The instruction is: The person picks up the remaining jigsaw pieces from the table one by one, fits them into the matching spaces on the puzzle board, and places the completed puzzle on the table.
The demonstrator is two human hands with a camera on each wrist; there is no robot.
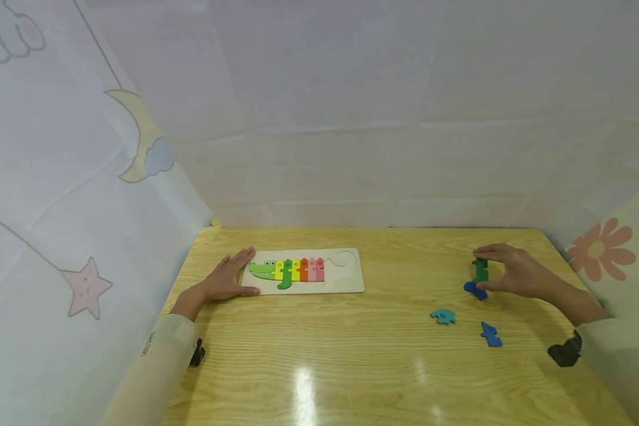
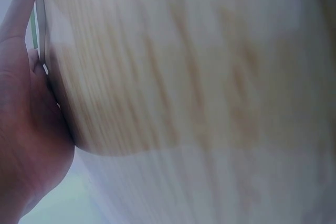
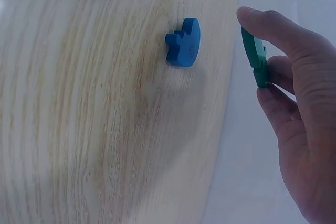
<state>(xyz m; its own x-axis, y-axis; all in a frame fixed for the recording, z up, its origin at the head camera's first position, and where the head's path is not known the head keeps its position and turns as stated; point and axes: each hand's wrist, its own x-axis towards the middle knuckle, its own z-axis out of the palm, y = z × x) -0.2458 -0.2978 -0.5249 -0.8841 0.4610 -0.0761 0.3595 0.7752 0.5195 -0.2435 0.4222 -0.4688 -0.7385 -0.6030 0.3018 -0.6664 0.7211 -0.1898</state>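
Observation:
At the left end of a pale wooden puzzle board (image 1: 346,283), my left hand (image 1: 227,278) rests with thumb and fingers spread along its edges. A crocodile picture (image 1: 262,270) made of colourful pieces lies in the board, with a curled tail outline at its right. In the left wrist view, the left hand (image 2: 31,114) shows at the side, its fingers partly hidden. My right hand (image 1: 516,272) pinches a green puzzle piece (image 1: 481,270) between thumb and fingertips. The right wrist view shows that green piece (image 3: 254,51) held above the table.
A blue puzzle piece (image 1: 475,290) lies just under the right hand. Nearer me are a teal piece (image 1: 444,316) and another blue piece (image 1: 491,335). The wooden table (image 1: 351,355) meets a pale draped sheet (image 1: 319,177) at its back and sides.

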